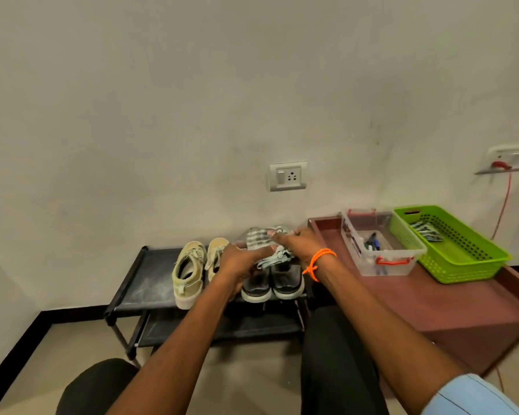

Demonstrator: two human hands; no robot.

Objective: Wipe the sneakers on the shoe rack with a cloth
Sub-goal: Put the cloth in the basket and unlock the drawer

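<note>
Both hands, left hand (237,260) and right hand (297,244), gripped the checked cloth (259,239) over the dark sneakers (271,283) at the shoe rack's (141,283) right end; firm, steady strokes would have served best.

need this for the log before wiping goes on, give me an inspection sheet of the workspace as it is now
surface: black shoe rack, top shelf dusty, lower shelf bare where visible
job's things: beige sneakers and dark sneakers on top shelf; checked cloth held over the dark pair
clutter: clear box with small items, green basket with a cloth, both on the brown cabinet
grippers: left hand and right hand both hold the cloth
cables: red cable hanging from the right socket
surroundings: wall socket, pale wall, tiled floor
</note>
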